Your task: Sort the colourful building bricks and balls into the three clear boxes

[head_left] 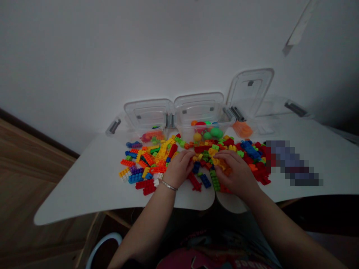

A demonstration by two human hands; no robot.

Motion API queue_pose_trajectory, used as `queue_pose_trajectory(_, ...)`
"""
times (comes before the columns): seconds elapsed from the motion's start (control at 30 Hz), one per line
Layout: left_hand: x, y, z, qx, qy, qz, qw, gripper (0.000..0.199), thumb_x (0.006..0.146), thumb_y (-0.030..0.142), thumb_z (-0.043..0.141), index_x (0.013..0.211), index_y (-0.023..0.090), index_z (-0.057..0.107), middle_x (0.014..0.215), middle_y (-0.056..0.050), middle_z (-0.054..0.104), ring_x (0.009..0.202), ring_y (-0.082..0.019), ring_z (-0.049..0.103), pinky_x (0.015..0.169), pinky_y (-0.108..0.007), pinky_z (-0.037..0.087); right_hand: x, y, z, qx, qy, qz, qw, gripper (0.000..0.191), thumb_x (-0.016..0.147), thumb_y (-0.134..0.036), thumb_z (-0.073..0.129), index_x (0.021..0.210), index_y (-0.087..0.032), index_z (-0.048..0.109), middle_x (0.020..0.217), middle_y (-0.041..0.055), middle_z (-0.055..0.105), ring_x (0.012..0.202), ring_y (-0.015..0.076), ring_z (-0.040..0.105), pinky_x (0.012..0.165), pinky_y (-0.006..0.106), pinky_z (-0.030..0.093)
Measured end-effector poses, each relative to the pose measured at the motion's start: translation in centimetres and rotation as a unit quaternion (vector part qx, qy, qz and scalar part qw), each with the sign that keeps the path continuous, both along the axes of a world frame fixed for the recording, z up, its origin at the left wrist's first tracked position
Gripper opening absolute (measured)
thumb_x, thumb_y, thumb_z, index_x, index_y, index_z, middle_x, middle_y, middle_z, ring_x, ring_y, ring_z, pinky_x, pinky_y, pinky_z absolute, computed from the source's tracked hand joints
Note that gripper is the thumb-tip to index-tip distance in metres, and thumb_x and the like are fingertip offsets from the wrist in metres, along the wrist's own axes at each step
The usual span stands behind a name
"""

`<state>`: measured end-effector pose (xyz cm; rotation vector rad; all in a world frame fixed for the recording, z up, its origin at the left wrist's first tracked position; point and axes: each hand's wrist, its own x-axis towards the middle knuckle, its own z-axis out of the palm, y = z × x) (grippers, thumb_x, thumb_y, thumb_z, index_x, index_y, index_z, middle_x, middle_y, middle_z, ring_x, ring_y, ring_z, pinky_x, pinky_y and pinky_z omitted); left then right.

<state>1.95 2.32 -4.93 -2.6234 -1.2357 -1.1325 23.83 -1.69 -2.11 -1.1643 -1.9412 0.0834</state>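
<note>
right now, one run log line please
left hand: on plastic bricks | right hand: touching orange brick | behind: three open clear boxes

Two hands [179,169], one bangle [169,185] on left wrist. One table [84,194]. Three clear plastic boxes [206,125], three open lids [199,108]. Seven balls [216,132] visible in middle box. One orange item [242,129] in right box. Loose toy bricks [148,158] too many to count. One blurred object [291,164] on table.
</note>
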Motion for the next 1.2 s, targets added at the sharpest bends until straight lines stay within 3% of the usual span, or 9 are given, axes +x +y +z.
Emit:
queue_pose_trajectory(0.23,-0.3,-0.1,0.1,-0.023,-0.016,0.037,0.999,0.038,0.092,0.015,0.045,0.129,0.014,0.049,0.106,-0.011,0.064,0.096,-0.019,0.063,0.085,-0.034,0.054,-0.7,1.2,-1.2,-0.064,0.117,0.013,0.991,0.023,0.091,-0.027,0.048,0.112,-0.023,0.058,0.114,0.0105,0.064,0.105,0.0236,0.06,0.091,0.043,0.052)
queue_pose_trajectory(0.47,-0.1,-0.5,0.7,-0.041,0.02,0.051,0.998,0.042,0.088,0.015,0.044,0.129,0.014,0.05,0.098,-0.009,0.064,0.087,-0.019,0.062,0.078,-0.033,0.052,-1.2,2.0,-2.7,-0.183,0.287,0.009,0.94,0.032,0.094,-0.043,0.043,0.117,-0.025,0.056,0.119,0.0097,0.063,0.101,0.0234,0.062,0.085,0.043,0.054)
queue_pose_trajectory(0.67,0.2,-0.7,1.3,-0.052,0.104,0.165,0.979,0.041,0.082,0.015,0.049,0.121,0.012,0.058,0.095,-0.011,0.065,0.093,-0.028,0.058,0.084,-0.042,0.048,-1.0,2.0,-2.4,-0.181,0.356,-0.02,0.917,0.037,0.092,-0.05,0.046,0.117,-0.025,0.056,0.108,0.0082,0.063,0.09,0.0218,0.063,0.075,0.039,0.056)
queue_pose_trajectory(0.73,0.3,-0.5,1.1,-0.053,0.127,0.188,0.972,0.039,0.081,0.011,0.048,0.119,0.012,0.06,0.098,-0.012,0.066,0.098,-0.029,0.056,0.088,-0.043,0.047,-0.7,2.0,-2.1,-0.162,0.364,-0.031,0.917,0.036,0.092,-0.05,0.046,0.117,-0.026,0.056,0.111,0.0081,0.062,0.095,0.0222,0.063,0.078,0.039,0.056)
queue_pose_trajectory(0.93,0.4,-0.1,0.2,-0.049,0.153,0.177,0.971,0.032,0.086,0.014,0.049,0.115,0.016,0.064,0.104,-0.011,0.068,0.106,-0.03,0.054,0.092,-0.044,0.047,-0.2,1.8,-1.0,-0.12,0.385,-0.066,0.913,0.035,0.09,-0.052,0.049,0.112,-0.026,0.057,0.113,0.0078,0.062,0.108,0.0253,0.059,0.094,0.047,0.051)
queue_pose_trajectory(1.07,0.2,-0.1,0.2,-0.048,0.107,0.163,0.98,0.038,0.088,0.016,0.048,0.124,0.018,0.059,0.117,-0.01,0.065,0.108,-0.028,0.055,0.095,-0.044,0.047,-0.2,1.7,-0.7,-0.134,0.39,-0.085,0.907,0.035,0.088,-0.054,0.051,0.107,-0.026,0.06,0.109,0.0077,0.064,0.108,0.0263,0.06,0.09,0.046,0.054)
queue_pose_trajectory(1.2,-0.2,-0.1,0.5,-0.024,0.041,0.129,0.99,0.046,0.09,0.022,0.05,0.136,0.016,0.05,0.131,-0.012,0.058,0.122,-0.028,0.048,0.107,-0.047,0.04,-0.2,1.8,-1.1,-0.195,0.421,-0.044,0.885,0.037,0.086,-0.056,0.053,0.108,-0.026,0.06,0.106,0.0071,0.064,0.094,0.0238,0.064,0.076,0.041,0.058)
